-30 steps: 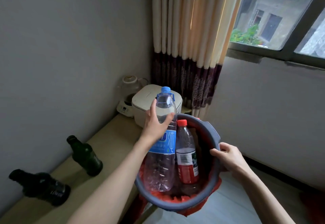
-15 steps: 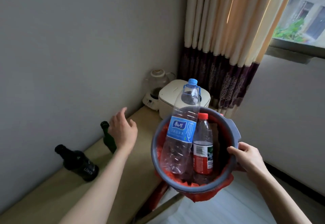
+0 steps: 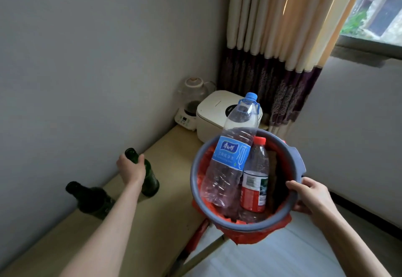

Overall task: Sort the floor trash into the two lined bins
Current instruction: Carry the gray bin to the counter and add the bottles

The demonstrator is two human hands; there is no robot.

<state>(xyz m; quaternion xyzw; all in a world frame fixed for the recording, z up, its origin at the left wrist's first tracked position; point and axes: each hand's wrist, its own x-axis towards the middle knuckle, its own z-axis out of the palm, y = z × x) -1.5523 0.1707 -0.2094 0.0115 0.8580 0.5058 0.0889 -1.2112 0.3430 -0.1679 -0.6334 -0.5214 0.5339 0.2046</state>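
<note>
My right hand [image 3: 309,196] grips the right rim of a grey bin [image 3: 196,163] lined with a red bag and holds it in the air over the table edge. Inside stand a large clear water bottle [image 3: 228,157] with a blue label and cap, and a smaller bottle [image 3: 254,181] with a red cap and red label. On the beige table [image 3: 169,209], my left hand [image 3: 130,169] wraps around the neck of an upright dark green glass bottle [image 3: 150,178]. A second dark glass bottle [image 3: 91,198] stands to its left near the wall.
A white rice cooker [image 3: 214,115] and a small glass kettle [image 3: 191,104] sit at the table's far end by the striped curtain [image 3: 276,37]. The grey wall runs along the table's left side. A red-handled tool [image 3: 195,239] leans under the table edge.
My left hand let go of the large water bottle in the bin, swung left over the table and closed on the green bottle's neck. The view panned left.
</note>
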